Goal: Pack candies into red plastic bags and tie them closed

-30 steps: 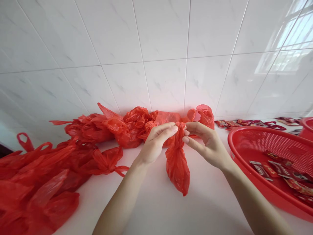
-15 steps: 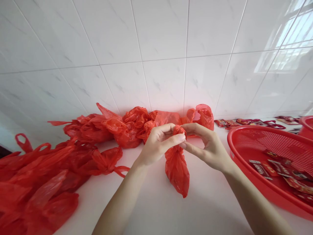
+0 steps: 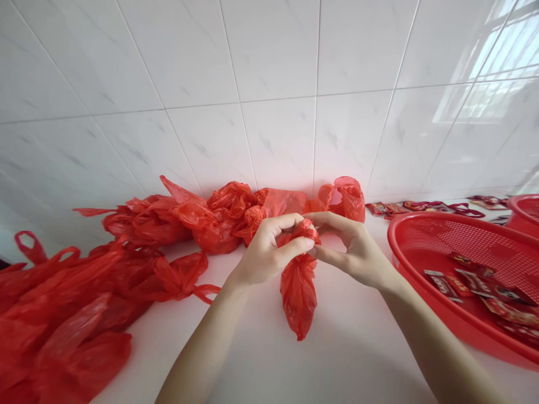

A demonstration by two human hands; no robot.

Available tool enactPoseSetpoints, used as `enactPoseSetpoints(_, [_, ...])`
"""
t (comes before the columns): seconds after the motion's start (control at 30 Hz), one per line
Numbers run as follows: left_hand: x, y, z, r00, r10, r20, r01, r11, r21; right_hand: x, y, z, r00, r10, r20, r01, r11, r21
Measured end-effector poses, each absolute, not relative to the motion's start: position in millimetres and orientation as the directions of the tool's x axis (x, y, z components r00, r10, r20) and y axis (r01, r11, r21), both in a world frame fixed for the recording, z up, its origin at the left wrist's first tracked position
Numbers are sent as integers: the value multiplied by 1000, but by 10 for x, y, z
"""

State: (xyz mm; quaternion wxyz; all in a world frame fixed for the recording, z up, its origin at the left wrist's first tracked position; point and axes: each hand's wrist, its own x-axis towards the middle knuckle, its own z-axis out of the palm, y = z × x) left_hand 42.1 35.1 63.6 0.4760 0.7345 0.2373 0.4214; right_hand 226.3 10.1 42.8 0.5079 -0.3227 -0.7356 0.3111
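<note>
A thin red plastic bag [image 3: 298, 297] hangs bunched from my fingers above the white tabletop [image 3: 269, 365], its pointed bottom downward. My left hand [image 3: 269, 249] pinches the twisted top of the bag between thumb and fingers. On the other side, my right hand [image 3: 351, 249] also closes on that bunched top, with thumb and fingertips meeting the left ones. The fingers partly cover the gathered part, so its exact folds are hidden.
Crumpled red plastic bags [image 3: 219, 224] line the tiled wall [image 3: 278, 134]. A larger heap of red bags [image 3: 84, 314] spreads on the left. At the right stands a red mesh basket [image 3: 404, 241] with small snack packets [image 3: 484, 286]; more packets [image 3: 396, 209] lie behind it.
The bag's hanging end has swung slightly left, and the gathered top looks a little looser between my fingers. Both hands keep hold; the view has shifted slightly.
</note>
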Motion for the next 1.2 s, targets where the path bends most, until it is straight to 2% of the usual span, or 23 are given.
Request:
enactPoseSetpoints(0.33, [450, 380, 630, 460, 779, 426, -45, -458, 888, 2307, 94, 433, -272, 838, 473, 138, 521, -843])
enactPoseSetpoints(0.5, [455, 430, 629, 361, 808, 465, -81, -470, 879, 2308, 110, 411, -296, 819, 491, 149, 547, -824])
enactPoseSetpoints(0.87, [471, 476, 592, 337, 797, 502, -122, -491, 862, 2235, 163, 358, -282, 811, 513, 102, 557, -824])
enactPoseSetpoints(1.2, [465, 505, 561, 250, 791, 558, -168, -532, 830, 2197, 196, 318, -296, 850, 437, 181, 499, -848])
